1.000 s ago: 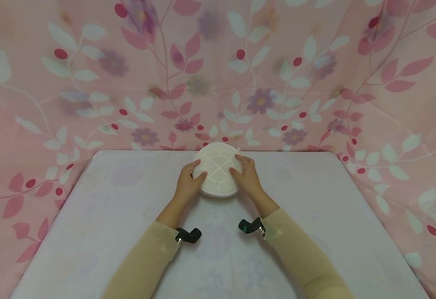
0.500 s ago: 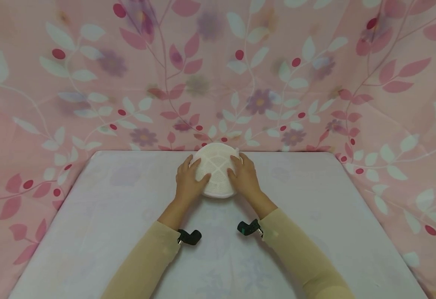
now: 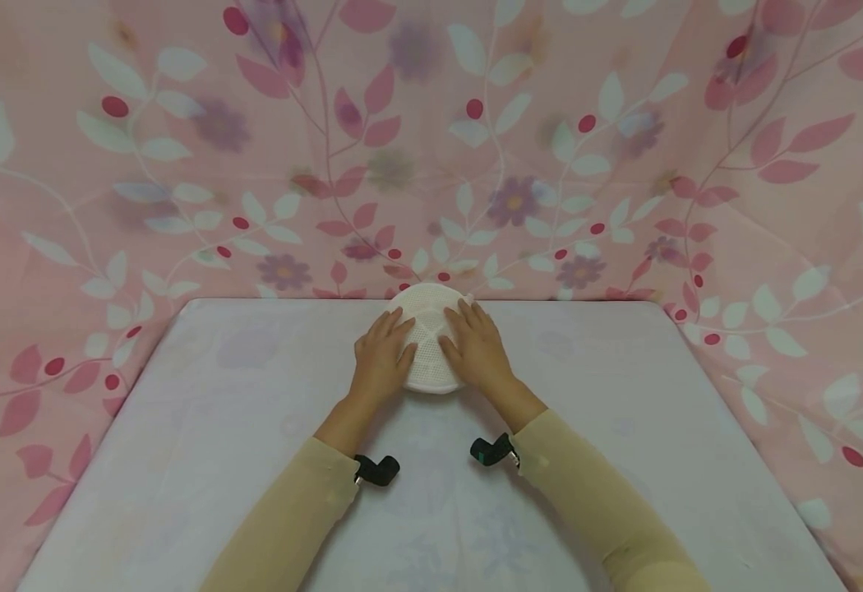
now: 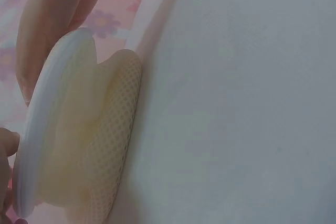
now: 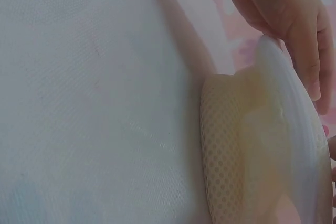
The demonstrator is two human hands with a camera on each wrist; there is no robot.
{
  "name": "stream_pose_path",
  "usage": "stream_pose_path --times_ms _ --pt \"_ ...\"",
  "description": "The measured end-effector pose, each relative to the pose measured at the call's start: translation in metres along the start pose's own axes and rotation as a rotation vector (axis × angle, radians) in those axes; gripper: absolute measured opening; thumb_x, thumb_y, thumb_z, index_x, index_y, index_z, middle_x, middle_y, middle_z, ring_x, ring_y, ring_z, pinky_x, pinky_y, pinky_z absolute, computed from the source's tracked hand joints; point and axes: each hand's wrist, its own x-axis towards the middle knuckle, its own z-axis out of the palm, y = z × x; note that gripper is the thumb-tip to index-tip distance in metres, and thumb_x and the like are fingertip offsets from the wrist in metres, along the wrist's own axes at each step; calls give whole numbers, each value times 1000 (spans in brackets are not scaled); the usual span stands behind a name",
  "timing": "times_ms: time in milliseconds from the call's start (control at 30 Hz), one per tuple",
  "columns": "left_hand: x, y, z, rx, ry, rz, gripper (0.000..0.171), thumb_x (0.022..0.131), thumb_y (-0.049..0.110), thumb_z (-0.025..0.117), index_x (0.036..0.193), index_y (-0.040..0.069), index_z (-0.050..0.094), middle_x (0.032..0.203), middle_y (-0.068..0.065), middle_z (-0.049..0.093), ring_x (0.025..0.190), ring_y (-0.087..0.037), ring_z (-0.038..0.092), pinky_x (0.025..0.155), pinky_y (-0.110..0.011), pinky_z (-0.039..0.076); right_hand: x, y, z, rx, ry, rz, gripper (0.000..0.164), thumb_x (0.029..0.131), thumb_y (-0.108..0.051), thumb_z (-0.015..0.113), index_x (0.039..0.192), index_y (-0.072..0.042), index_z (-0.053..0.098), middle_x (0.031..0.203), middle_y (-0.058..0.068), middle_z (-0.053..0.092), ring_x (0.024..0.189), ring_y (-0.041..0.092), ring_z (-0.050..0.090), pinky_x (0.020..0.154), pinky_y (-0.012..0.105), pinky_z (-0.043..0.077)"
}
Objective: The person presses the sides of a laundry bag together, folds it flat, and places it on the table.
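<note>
A round white mesh laundry bag [image 3: 424,337] rests near the table's far edge. Close up in the left wrist view, the bag [image 4: 118,124] shows a smooth pale rim above a honeycomb mesh underside lying against the cloth. My left hand [image 3: 381,355] lies over its left part, fingers extended and pointing away from me. On the right part rests my right hand [image 3: 480,349], its fingers also straight and spread a little. Both thumbs point inward across the bag's top. The right wrist view shows the right hand [image 5: 294,30] over the rim.
A white cloth [image 3: 624,460] covers the table. Behind it and at both sides hangs a pink floral curtain [image 3: 431,148]. Small black wrist cameras [image 3: 378,470] jut inward from the beige sleeves [image 3: 291,510].
Both hands have gone from gripping the bag's sides to lying on its top with straighter fingers, and have shifted inward. The bag stays in about the same place.
</note>
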Motion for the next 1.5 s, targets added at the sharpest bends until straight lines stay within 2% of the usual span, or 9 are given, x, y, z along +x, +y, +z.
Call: stream_pose_path --times_ms 133,367,600,767,1000,1233,1500 --pt "0 0 0 25 -28 19 42 94 28 49 135 17 48 148 -7 30 137 -27 20 100 -56 22 0 2 2 -23 5 -34 55 95 -44 42 140 -13 40 147 15 29 137 34 19 111 45 11" --pt "-2 -1 3 168 -96 48 50 95 41 43 141 22 39 151 -8 24 139 -30 14 104 -59 15 -2 5 3 -82 -48 -114 61 95 -52 36 145 -18 31 151 15 20 139 33 11 109 51 12" --pt "-4 -1 4 207 -174 69 64 92 57 35 146 22 28 153 -9 14 140 -32 5 105 -61 8 -5 9 4 -122 -114 -152 62 95 -54 28 148 -22 21 153 15 9 139 33 3 108 54 10" --pt "-3 0 2 239 -246 56 72 90 64 30 148 24 19 154 -8 7 140 -32 0 106 -60 3 -6 11 5 -135 -163 -148 64 94 -58 23 149 -26 13 154 13 3 140 32 -2 108 56 5" --pt "0 -3 1 276 -317 60 77 87 70 24 149 25 13 154 -7 3 140 -33 -2 106 -60 3 -6 12 9 -142 -250 -124 67 93 -61 17 149 -27 7 154 11 0 140 31 -3 108 56 3" --pt "3 -5 2 268 -371 62 81 85 72 27 149 25 10 155 -6 0 140 -31 -2 107 -58 1 -5 15 11 -116 -312 -91 69 92 -63 16 149 -26 5 154 10 -2 140 30 -5 108 56 0" --pt "3 -11 8 303 -451 58 84 84 73 27 149 23 6 154 -7 -2 140 -31 -4 107 -57 0 -4 17 17 -107 -403 -67 72 91 -65 16 149 -26 0 154 9 -8 139 29 -9 106 58 -3"
